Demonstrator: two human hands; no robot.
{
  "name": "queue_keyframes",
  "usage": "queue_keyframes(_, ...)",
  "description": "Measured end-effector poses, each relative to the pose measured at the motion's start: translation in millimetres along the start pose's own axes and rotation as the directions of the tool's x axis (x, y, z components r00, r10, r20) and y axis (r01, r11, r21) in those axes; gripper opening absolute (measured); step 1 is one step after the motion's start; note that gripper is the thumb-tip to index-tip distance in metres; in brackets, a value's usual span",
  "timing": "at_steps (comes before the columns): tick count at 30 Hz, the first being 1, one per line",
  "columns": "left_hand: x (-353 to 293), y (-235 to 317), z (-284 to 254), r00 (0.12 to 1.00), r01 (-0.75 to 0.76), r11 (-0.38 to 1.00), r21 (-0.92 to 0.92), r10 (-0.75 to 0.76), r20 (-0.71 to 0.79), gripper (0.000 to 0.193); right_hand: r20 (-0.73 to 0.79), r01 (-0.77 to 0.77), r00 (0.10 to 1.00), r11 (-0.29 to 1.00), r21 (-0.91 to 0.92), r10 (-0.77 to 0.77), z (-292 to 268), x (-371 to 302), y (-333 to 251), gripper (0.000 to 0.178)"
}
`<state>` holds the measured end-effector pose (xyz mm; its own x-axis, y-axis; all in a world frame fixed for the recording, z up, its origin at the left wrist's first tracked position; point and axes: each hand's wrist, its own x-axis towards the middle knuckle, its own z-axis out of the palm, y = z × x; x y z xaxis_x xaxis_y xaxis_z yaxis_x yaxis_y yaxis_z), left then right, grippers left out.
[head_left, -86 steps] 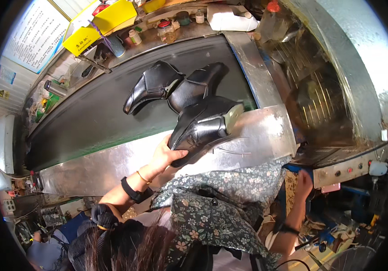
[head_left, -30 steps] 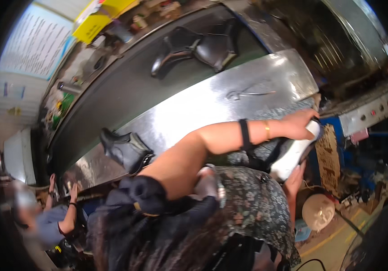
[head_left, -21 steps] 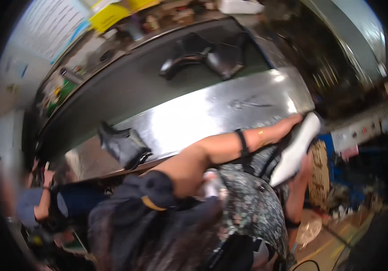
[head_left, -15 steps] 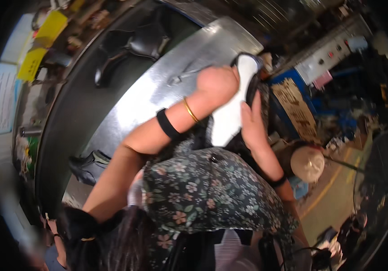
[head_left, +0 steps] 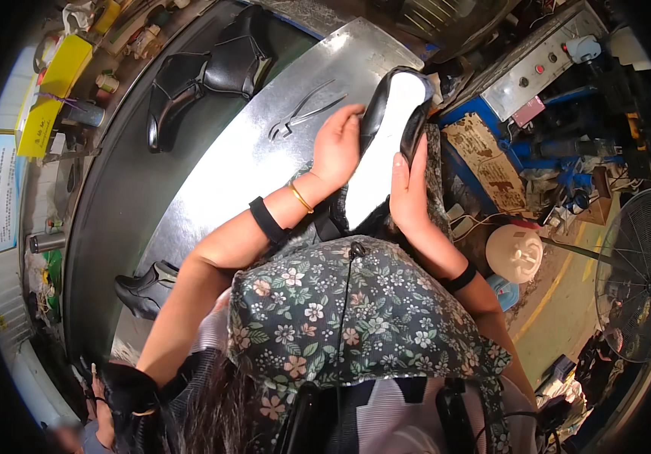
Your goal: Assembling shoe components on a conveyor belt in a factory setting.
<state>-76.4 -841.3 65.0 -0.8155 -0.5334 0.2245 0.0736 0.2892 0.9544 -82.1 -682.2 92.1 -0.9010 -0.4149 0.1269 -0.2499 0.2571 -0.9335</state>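
A black leather shoe (head_left: 375, 112) lies tilted over my lap at the metal table's edge, its white sole (head_left: 387, 147) facing up. Along its right side, my right hand (head_left: 410, 193) grips it, thumb against the sole's edge and fingers on the black side. Against the left side rests my left hand (head_left: 338, 147), closed with the fingers curled; whatever is inside them is hidden. A pair of metal pincers (head_left: 306, 113) lies on the shiny metal tabletop (head_left: 219, 170), just beyond my left hand.
Black shoe uppers (head_left: 235, 60) lie on a dark belt (head_left: 113, 227) to the left. Another black shoe (head_left: 146, 291) sits by my left forearm. On the right are a control panel (head_left: 541, 68), a cream plastic jug (head_left: 513, 253) and a standing fan (head_left: 647, 284).
My left hand has moved left off the white sole to the shoe's left side. The right hand stays on the shoe. My view has shifted slightly and is sharper.
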Motion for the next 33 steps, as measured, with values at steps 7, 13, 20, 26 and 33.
queue_keyframes(7,68,33,15,0.868,0.476,0.751,-0.457,-0.318,0.382,0.053,0.129,0.046,0.99,0.988,0.144,-0.065,-17,-14,5,0.069)
queue_keyframes(13,77,47,22,0.726,0.531,0.771,-0.351,-0.2,0.658,0.042,0.162,-0.271,0.963,0.802,0.533,0.217,-43,44,13,0.071)
queue_keyframes(20,75,38,19,0.626,0.573,0.681,-0.456,-0.005,0.78,0.043,0.182,-0.091,0.983,0.911,0.403,0.017,-49,92,-7,0.039)
queue_keyframes(26,72,45,24,0.723,0.338,0.887,-0.315,-0.031,0.69,0.044,0.026,-0.085,0.996,0.994,0.065,0.083,-54,96,-18,0.036)
queue_keyframes(33,78,49,11,0.592,0.427,0.871,-0.242,-0.067,0.803,0.06,0.071,-0.036,0.997,0.986,0.161,0.025,-45,74,-17,0.038)
